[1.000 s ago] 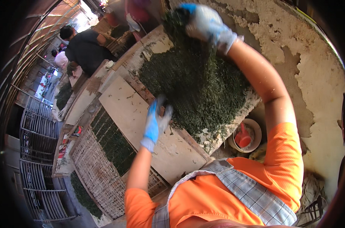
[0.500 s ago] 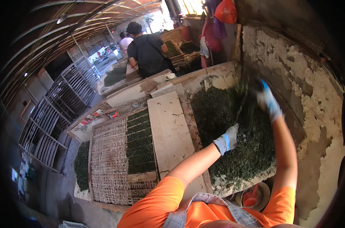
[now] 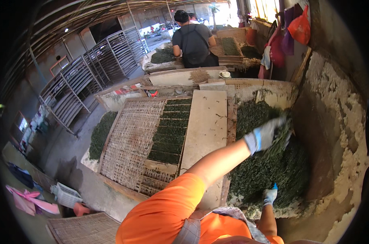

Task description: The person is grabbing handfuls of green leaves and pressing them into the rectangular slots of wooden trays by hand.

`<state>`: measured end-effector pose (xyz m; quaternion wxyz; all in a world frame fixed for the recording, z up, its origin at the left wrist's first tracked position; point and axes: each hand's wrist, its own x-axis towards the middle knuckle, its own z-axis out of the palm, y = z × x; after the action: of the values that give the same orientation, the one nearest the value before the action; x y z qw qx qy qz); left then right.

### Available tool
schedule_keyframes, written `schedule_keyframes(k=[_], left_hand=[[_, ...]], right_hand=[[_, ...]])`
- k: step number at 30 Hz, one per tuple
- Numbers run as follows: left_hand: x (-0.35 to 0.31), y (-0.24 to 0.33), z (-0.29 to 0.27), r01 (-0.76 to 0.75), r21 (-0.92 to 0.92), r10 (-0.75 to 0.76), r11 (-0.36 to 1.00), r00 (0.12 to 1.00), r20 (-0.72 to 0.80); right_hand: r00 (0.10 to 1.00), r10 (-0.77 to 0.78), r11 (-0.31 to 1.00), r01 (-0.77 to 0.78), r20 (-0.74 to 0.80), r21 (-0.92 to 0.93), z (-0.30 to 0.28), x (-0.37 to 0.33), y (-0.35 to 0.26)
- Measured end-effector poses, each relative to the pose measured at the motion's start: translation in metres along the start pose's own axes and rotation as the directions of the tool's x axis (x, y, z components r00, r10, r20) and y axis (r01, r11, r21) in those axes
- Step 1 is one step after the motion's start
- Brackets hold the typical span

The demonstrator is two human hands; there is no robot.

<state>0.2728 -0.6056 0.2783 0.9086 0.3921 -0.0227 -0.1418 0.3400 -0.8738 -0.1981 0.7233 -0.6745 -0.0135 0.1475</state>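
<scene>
A heap of dark green, shredded leafy strands (image 3: pixel 270 173) fills a stone-walled trough in front of me. My left hand (image 3: pixel 264 135), in a grey glove with a blue cuff band, is over the heap's far half. Its fingers, smeared by motion, are closed on a loose bunch of the green strands (image 3: pixel 278 142). My right hand (image 3: pixel 270 196), gloved with blue at a fingertip, rests low at the heap's near edge. Most of its fingers are sunk in or hidden by the strands, so their grip does not show.
Left of the trough lies a pale board (image 3: pixel 205 122), then a woven bamboo tray (image 3: pixel 131 130) with green rows (image 3: pixel 170 126). A rough wall (image 3: pixel 335 122) closes the right side. Beyond a low partition stands a person in dark clothes (image 3: pixel 194 42). Racks (image 3: pixel 87 77) stand far left.
My left hand has moved farther out over the heap with strands in it. My right hand has come from the far right down to the near edge. The view has turned left.
</scene>
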Motion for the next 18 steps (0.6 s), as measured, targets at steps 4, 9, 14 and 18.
schedule_keyframes(k=[4,9,14,18], left_hand=[[-0.014,-0.060,-0.092,0.043,0.070,-0.031,0.997,0.985,-0.171],[0.005,-0.071,-0.098,-0.098,0.228,0.137,0.969,0.977,-0.162],[0.025,-0.155,-0.174,0.176,0.059,-0.156,0.983,0.956,-0.249],[0.017,-0.158,-0.082,-0.112,0.443,0.199,0.890,0.968,-0.156]], right_hand=[[0.998,-0.068,0.847,0.055,-0.004,-0.529,0.054,-0.051,-0.115],[0.934,-0.337,0.861,0.357,0.121,-0.362,0.053,-0.053,-0.284],[0.929,-0.205,0.895,0.305,0.307,-0.325,0.148,-0.053,-0.448],[0.503,-0.783,0.050,0.638,0.366,-0.769,0.146,-0.061,-0.431]])
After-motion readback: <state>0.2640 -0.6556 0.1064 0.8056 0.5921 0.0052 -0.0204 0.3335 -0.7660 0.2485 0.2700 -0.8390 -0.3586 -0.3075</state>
